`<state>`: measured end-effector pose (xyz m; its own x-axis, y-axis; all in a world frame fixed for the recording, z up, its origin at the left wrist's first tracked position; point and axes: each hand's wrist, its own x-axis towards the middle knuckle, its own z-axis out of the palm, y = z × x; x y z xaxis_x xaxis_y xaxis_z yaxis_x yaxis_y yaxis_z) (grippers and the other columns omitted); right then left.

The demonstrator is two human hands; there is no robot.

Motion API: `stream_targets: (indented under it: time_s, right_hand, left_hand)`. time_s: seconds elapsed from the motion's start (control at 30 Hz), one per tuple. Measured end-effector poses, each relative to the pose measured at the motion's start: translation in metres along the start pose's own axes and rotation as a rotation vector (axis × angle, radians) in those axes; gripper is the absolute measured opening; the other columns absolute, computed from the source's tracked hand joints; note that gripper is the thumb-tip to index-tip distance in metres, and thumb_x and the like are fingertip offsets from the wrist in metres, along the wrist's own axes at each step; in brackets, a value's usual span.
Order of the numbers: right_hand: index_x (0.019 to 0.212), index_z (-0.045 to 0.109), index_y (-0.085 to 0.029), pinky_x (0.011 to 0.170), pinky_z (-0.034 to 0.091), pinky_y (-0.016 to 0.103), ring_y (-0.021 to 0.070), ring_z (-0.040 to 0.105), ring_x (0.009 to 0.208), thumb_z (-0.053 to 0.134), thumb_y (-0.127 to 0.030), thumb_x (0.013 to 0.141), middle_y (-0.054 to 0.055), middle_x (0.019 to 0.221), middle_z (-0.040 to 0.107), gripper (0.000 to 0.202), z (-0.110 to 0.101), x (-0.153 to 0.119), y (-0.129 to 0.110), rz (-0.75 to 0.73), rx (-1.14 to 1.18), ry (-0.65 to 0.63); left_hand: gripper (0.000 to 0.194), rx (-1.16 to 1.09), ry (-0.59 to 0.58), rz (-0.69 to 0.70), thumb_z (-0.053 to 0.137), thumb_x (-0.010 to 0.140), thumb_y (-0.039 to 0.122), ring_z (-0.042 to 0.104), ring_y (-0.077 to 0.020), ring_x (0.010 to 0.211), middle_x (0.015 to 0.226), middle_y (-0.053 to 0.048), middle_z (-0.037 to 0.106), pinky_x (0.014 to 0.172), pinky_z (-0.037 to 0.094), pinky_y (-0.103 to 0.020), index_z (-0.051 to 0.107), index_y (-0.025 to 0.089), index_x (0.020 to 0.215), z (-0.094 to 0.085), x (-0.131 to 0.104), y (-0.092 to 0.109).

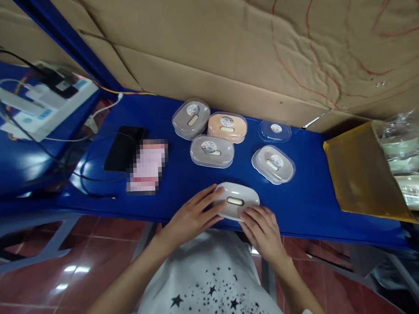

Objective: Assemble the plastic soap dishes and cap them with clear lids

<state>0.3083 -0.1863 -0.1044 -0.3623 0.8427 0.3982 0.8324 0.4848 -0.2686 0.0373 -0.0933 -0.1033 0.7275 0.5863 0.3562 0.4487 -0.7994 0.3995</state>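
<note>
Bright blue table (310, 204). White oval soap box (236, 201) w/ beige centre slot. Behind it: grey-brown box (190, 118), peach box (227, 126), grey box (212, 150), white box (273, 164), all w/ clear lids & round stickers. Black phone (123, 147). Brown cardboard (226, 46) w/ red lines. White shirt (207, 280), black stars. Yellow-brown envelope (361, 170).

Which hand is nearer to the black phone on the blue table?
Left. The left hand lies right of and below the black phone; the right hand is farther right, past the white case.
</note>
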Motion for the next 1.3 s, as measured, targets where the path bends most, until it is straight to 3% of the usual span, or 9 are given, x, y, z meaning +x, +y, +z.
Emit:
stream_targets:
  time_s: [0.23, 0.4, 0.53, 0.63, 0.83, 1.0, 1.07, 1.23, 1.3]
  right_hand:
    - [0.143, 0.066, -0.027, 0.119, 0.047, 0.046, 0.0237, 0.070, 0.130, 0.065, -0.019, 0.105, 0.005, 0.131, 0.079, 0.039, -0.021, 0.003, 0.012, -0.088, -0.013, -0.036]
    - [0.155, 0.057, -0.033, 0.124, 0.041, 0.060, 0.0322, 0.053, 0.152, 0.055, -0.023, 0.107, 0.007, 0.155, 0.065, 0.049, -0.081, 0.062, 0.121, 0.161, -0.062, 0.247]
    - [0.154, 0.058, -0.030, 0.125, 0.037, 0.065, 0.0355, 0.044, 0.158, 0.045, -0.028, 0.108, 0.010, 0.162, 0.058, 0.048, -0.078, 0.121, 0.220, 0.189, -0.088, -0.054]
    - [0.150, 0.061, -0.028, 0.122, 0.037, 0.069, 0.0386, 0.047, 0.155, 0.048, -0.033, 0.105, 0.012, 0.159, 0.061, 0.047, -0.061, 0.125, 0.256, 0.209, -0.091, -0.222]
    - [0.123, 0.070, -0.024, 0.122, 0.034, 0.068, 0.0418, 0.051, 0.147, 0.064, -0.060, 0.099, 0.017, 0.136, 0.065, 0.044, -0.066, 0.043, 0.250, 0.348, -0.283, -0.035]
    - [0.126, 0.063, -0.023, 0.109, 0.051, 0.059, 0.0374, 0.060, 0.131, 0.060, -0.067, 0.098, 0.019, 0.135, 0.060, 0.052, -0.076, -0.005, 0.230, 0.575, -0.186, 0.067]
    - [0.125, 0.063, -0.023, 0.107, 0.051, 0.061, 0.0372, 0.062, 0.125, 0.058, -0.066, 0.099, 0.017, 0.127, 0.062, 0.050, -0.076, -0.013, 0.221, 0.620, -0.188, 0.093]
    - [0.151, 0.053, -0.025, 0.113, 0.046, 0.069, 0.0437, 0.047, 0.148, 0.070, -0.073, 0.089, 0.022, 0.160, 0.044, 0.080, -0.068, 0.001, 0.218, 0.643, -0.224, 0.120]
    - [0.147, 0.058, -0.021, 0.115, 0.046, 0.065, 0.0408, 0.054, 0.142, 0.071, -0.069, 0.091, 0.022, 0.151, 0.056, 0.075, -0.065, 0.014, 0.229, 0.590, -0.174, 0.150]
  left_hand:
    - [0.035, 0.070, -0.016, 0.011, 0.065, 0.108, 0.027, 0.048, -0.0304, 0.156, 0.160, -0.009, 0.060, 0.124, 0.051, -0.051, 0.062, 0.021, 0.142, -0.004, 0.000, -0.002]
    - [0.035, 0.030, 0.033, 0.003, 0.071, 0.104, 0.031, 0.047, -0.0319, 0.157, 0.163, -0.011, 0.055, 0.126, 0.048, -0.058, 0.064, 0.027, 0.138, -0.007, 0.004, 0.006]
    - [0.026, 0.009, 0.036, 0.040, 0.068, 0.106, 0.025, 0.054, -0.0293, 0.151, 0.155, -0.010, 0.061, 0.121, 0.053, -0.053, 0.066, 0.024, 0.132, -0.005, 0.005, 0.014]
    - [0.025, 0.040, 0.026, 0.042, 0.065, 0.106, 0.020, 0.061, -0.0278, 0.143, 0.150, -0.012, 0.064, 0.113, 0.058, -0.049, 0.066, 0.022, 0.131, -0.002, 0.001, 0.015]
    - [0.027, 0.071, 0.062, 0.043, 0.064, 0.106, 0.016, 0.063, -0.0289, 0.138, 0.146, -0.013, 0.067, 0.108, 0.057, -0.050, 0.066, 0.023, 0.132, 0.000, 0.001, 0.010]
    - [0.017, 0.047, 0.047, 0.074, 0.064, 0.107, 0.023, 0.061, -0.0296, 0.139, 0.147, -0.011, 0.067, 0.111, 0.053, -0.050, 0.069, 0.024, 0.124, 0.001, 0.021, 0.008]
    - [0.015, 0.041, 0.021, 0.080, 0.061, 0.109, 0.024, 0.061, -0.0285, 0.138, 0.145, -0.009, 0.068, 0.113, 0.052, -0.049, 0.069, 0.023, 0.121, 0.003, 0.029, 0.009]
    - [0.018, 0.019, 0.014, 0.094, 0.064, 0.108, 0.028, 0.061, -0.0281, 0.138, 0.147, -0.009, 0.067, 0.115, 0.052, -0.049, 0.070, 0.023, 0.125, 0.005, 0.035, 0.013]
    - [0.024, 0.035, 0.028, 0.084, 0.066, 0.107, 0.028, 0.060, -0.0296, 0.139, 0.151, -0.011, 0.063, 0.116, 0.052, -0.051, 0.068, 0.024, 0.130, 0.002, 0.032, 0.015]
